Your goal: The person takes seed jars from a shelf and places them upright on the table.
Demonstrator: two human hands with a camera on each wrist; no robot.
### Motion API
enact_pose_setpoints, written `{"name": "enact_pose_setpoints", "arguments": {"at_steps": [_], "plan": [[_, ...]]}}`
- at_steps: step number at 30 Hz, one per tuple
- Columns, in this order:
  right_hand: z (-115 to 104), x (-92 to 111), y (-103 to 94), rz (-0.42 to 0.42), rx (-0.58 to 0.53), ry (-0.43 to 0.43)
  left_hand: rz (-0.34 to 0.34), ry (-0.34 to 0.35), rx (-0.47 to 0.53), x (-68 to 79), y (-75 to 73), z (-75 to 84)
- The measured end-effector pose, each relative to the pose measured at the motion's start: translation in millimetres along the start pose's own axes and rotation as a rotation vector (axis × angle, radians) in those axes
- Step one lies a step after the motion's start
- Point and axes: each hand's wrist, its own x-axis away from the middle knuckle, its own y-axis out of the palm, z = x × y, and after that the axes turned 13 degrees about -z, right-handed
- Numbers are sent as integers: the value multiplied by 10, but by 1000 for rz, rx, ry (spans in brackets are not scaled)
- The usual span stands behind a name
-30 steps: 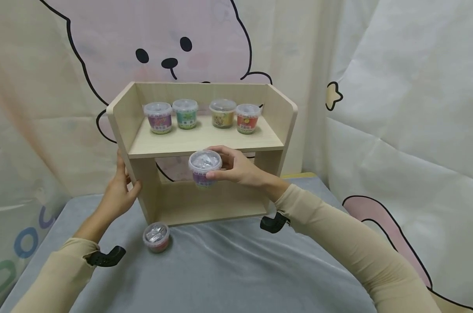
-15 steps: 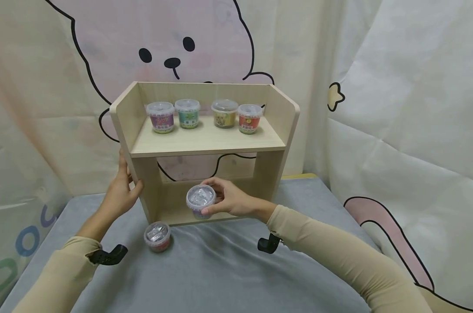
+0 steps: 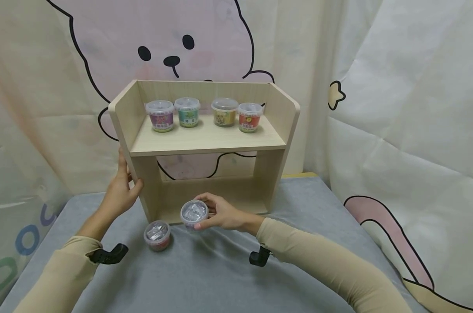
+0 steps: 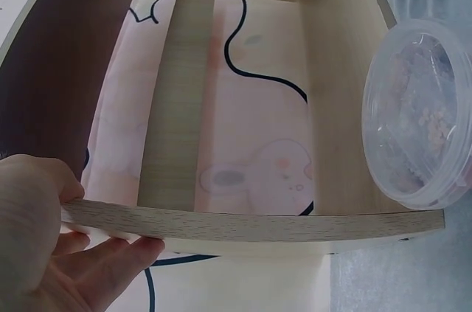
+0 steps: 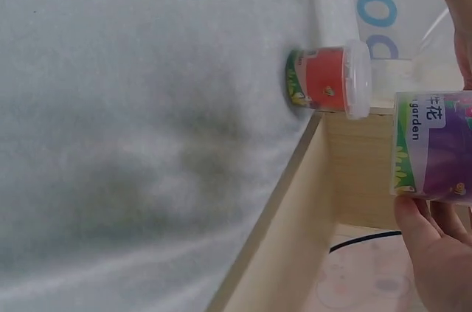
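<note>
Gripping a purple cup [image 3: 194, 214] with a clear lid, the right hand [image 3: 221, 214] curls round it at the wooden shelf's [image 3: 205, 141] lower front edge; its label reads "garden". The left hand [image 3: 121, 191] clasps the shelf's left side panel. A red cup [image 3: 156, 235] stands just beside.
</note>
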Motion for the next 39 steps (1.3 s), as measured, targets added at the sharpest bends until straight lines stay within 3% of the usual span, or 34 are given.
{"name": "enact_pose_setpoints", "arguments": {"at_steps": [14,25,39], "plan": [[143,-176,135,-8,-43,48,-2,-35,-5,38,-7,-11],[389,-221,172,45,-147,54,-1,-37,-9,42,12,-14],[561,-320,238,80,-158,95,-6,-19,-7,5,-1,-4]]}}
